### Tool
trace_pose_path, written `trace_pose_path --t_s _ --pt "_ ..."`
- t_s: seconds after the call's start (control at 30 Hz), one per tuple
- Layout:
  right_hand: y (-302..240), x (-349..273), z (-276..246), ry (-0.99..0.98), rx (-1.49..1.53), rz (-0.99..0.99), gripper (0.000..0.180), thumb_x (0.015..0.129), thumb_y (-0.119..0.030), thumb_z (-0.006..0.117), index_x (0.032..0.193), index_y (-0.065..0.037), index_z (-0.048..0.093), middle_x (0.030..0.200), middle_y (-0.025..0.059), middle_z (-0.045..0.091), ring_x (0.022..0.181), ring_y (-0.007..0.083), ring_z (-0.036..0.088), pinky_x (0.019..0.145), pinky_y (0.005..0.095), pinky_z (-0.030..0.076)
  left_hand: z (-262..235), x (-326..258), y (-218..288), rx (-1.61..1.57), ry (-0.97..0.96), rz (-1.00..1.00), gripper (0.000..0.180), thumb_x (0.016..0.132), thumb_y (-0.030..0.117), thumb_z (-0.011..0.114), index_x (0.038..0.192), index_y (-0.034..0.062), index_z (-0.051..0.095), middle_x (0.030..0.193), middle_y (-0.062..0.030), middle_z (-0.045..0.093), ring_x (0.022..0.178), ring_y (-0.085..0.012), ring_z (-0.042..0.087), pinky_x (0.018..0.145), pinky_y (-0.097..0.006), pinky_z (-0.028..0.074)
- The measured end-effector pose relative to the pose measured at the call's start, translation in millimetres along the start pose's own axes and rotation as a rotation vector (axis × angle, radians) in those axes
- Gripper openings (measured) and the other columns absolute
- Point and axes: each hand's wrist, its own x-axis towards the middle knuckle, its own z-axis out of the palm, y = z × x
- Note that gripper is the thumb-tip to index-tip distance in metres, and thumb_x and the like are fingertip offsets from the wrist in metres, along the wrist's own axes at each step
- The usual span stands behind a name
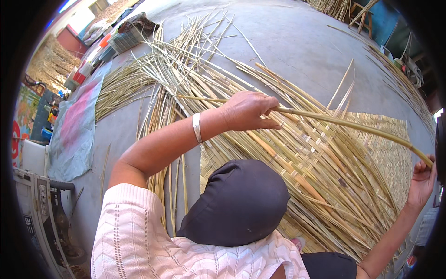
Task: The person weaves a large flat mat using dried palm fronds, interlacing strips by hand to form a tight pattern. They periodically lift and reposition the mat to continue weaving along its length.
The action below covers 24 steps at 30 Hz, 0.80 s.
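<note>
A long greenish-yellow reed stalk point(348, 122) stretches between my two hands, sloping down to the right. My left hand point(251, 111) is closed round it near the middle of the view, with a silver bangle on the wrist. At the far right my right hand point(422, 181) grips the thicker end of the same stalk, fingers bent. Below the stalk lies a thick heap of loose split reeds point(278, 144), spread across a woven reed mat point(388, 139). The heap hides much of the mat.
A rounded dark-clothed shape, seemingly my knee point(241, 204), rises in front of me. More reeds point(123, 88) lie at the far left, beside a blue and pink plastic sheet point(79, 121). A white machine point(30, 200) stands at left. A wooden stool point(361, 18) is at the back right.
</note>
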Motion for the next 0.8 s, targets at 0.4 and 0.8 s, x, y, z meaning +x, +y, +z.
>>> trace_pose_path --t_s 0.4,0.8 --pt "-12 -99 -292 0.654 0.067 0.027 0.028 0.102 -0.022 0.051 0.114 0.002 0.060 0.081 0.0040 0.059 0.064 0.0139 0.046 0.061 0.0285 0.040 -7 -90 -79 0.204 0.255 -0.226 0.017 0.086 0.019 0.067 0.080 0.0091 0.055 0.070 -0.0059 0.059 0.067 -0.0262 0.061 0.064 -0.039 0.048" --pt "-5 -171 -352 1.064 0.042 0.187 0.023 0.102 -0.025 0.048 0.095 -0.004 0.055 0.064 0.0018 0.041 0.057 0.0138 0.041 0.052 0.0264 0.040 -287 -55 -68 0.723 0.835 -0.175 0.023 0.096 0.022 0.061 0.116 0.0112 0.064 0.112 -0.0045 0.068 0.101 -0.0181 0.066 0.089 -0.030 0.050"
